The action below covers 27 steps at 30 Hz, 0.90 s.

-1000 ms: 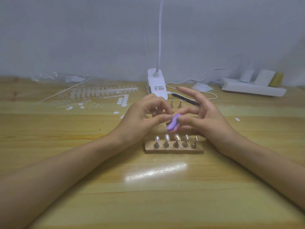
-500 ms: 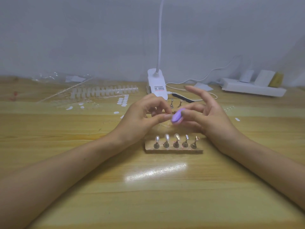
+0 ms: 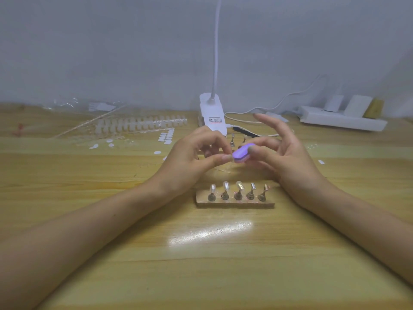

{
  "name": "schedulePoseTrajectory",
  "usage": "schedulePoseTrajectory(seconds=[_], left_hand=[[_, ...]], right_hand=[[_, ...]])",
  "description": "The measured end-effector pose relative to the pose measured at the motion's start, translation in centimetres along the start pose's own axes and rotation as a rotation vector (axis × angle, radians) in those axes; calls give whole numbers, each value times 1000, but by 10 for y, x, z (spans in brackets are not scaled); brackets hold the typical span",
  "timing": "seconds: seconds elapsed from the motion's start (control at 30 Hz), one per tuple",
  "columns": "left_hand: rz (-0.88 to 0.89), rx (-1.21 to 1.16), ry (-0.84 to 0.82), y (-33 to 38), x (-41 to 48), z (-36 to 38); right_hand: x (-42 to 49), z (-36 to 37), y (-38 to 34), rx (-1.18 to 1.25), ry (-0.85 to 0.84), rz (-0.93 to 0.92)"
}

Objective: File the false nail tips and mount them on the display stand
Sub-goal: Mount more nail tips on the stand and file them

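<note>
Head view. My read on the fingers first. The left hand [image 3: 190, 159] is curled, thumb and forefinger pressed together on what looks like a small pale nail tip [image 3: 228, 156]; it is too small to be sure of. The right hand [image 3: 288, 162] pinches a purple file block [image 3: 242, 154] between thumb and forefinger, with the other fingers spread and lifted. The block's near end touches the left pinch, above the surface [image 3: 201, 265].

The display stand [image 3: 234, 201] sits on the surface just on my side of both hands, between the wrists. It has a rough, pale wooden base with five small metal holders in a row. The three on the left carry clear, glossy tips; the two on the right show only dark heads.

The file block is rounded, matte and foam-like. The surface is yellow wood grain, varnished, with a bright glare patch.

Behind the hands are a white lamp base [image 3: 212, 115], a rack of translucent tips [image 3: 140, 124] and a white power strip [image 3: 342, 119].
</note>
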State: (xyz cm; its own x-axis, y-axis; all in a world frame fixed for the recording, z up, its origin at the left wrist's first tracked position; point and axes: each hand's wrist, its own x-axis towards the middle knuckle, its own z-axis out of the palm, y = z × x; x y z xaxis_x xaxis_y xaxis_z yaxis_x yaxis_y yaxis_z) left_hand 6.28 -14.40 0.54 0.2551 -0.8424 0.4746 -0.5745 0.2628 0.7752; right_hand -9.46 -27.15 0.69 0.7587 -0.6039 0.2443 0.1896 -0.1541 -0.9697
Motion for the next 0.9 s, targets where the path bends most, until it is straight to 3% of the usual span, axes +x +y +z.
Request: schedulePoseTrajectory(seconds=[0.13, 0.27, 0.4, 0.5, 0.63, 0.73, 0.83, 0.9], left_hand=[[15, 16, -5, 0, 0, 0], [2, -3, 13, 0, 1, 0], [6, 13, 2, -1, 0, 0], [-1, 12, -1, -1, 0, 0], [5, 25, -2, -1, 0, 0], [-6, 11, -6, -1, 1, -1], [5, 30, -12, -1, 1, 0], [4, 22, -16, -1, 1, 0]], right_hand=[[-2, 4, -1, -61, -154, 33], [0, 0, 0, 7, -39, 23], [-2, 4, -1, -75, -176, 36], [0, 0, 0, -1, -35, 21], [-1, 3, 0, -66, -162, 43], [1, 1, 0, -8, -27, 33], [-1, 3, 0, -64, -148, 43], [0, 2, 1, -31, -61, 21]])
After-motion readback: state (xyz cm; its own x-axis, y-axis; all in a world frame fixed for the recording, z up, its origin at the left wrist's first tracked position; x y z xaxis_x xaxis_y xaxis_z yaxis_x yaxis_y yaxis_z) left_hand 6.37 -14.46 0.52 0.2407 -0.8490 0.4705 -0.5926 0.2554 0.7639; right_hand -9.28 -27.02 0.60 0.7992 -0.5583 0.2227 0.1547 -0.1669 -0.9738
